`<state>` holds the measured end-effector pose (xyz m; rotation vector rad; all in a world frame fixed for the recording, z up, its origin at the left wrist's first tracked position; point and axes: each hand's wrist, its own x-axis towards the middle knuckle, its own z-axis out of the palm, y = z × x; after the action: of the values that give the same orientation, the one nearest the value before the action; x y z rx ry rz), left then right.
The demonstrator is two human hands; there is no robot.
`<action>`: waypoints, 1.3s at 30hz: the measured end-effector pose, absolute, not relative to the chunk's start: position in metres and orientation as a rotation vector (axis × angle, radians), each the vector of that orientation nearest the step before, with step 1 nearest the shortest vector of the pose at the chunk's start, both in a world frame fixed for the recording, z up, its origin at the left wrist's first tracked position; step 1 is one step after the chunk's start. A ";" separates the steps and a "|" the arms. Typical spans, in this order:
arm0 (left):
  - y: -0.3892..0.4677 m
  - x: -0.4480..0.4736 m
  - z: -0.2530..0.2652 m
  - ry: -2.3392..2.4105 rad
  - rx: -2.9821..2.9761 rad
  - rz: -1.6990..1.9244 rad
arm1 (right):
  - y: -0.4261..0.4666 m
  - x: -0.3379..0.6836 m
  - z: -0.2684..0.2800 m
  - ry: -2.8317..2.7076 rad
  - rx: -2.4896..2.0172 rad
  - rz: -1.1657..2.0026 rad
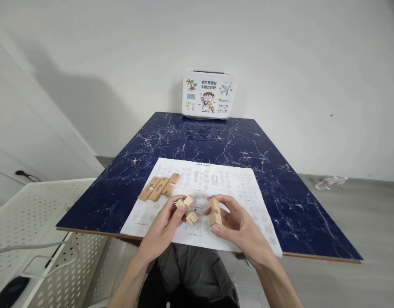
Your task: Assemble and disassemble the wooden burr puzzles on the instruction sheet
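My left hand (168, 218) is closed on a cluster of interlocked light wooden puzzle pieces (192, 217), with block ends sticking out in different directions. To its right, my right hand (237, 220) grips a single notched wooden puzzle block (214, 212) upright between thumb and fingers. A gap separates the block from the cluster. Both are held above a printed instruction sheet (257, 205) covered in small diagrams. On the sheet's left part lie flat brown wooden pieces (158, 188) with cutouts and numbers, side by side.
The sheet lies at the front edge of a dark blue marble-patterned table (203, 137). A white cartoon-printed case (207, 95) stands at the back against the wall. A white perforated rack (24, 205) with a cable (33, 247) is at the left.
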<state>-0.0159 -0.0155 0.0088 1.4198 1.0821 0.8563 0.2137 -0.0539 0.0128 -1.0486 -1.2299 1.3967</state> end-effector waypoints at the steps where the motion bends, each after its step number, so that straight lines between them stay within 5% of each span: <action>1: -0.016 -0.016 0.009 1.080 1.448 0.845 | -0.054 0.212 0.014 -1.235 -1.034 1.383; 17: -0.015 -0.018 0.011 0.946 1.524 0.784 | -0.046 0.200 0.007 -2.159 -1.021 0.239; 39: -0.014 -0.022 0.012 0.900 1.590 0.635 | -0.038 0.204 0.018 -2.285 -0.852 0.072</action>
<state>-0.0222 -0.0142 0.0116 1.5901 0.8998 0.6347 0.2038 -0.0377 0.0177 -0.8516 -2.2847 0.0717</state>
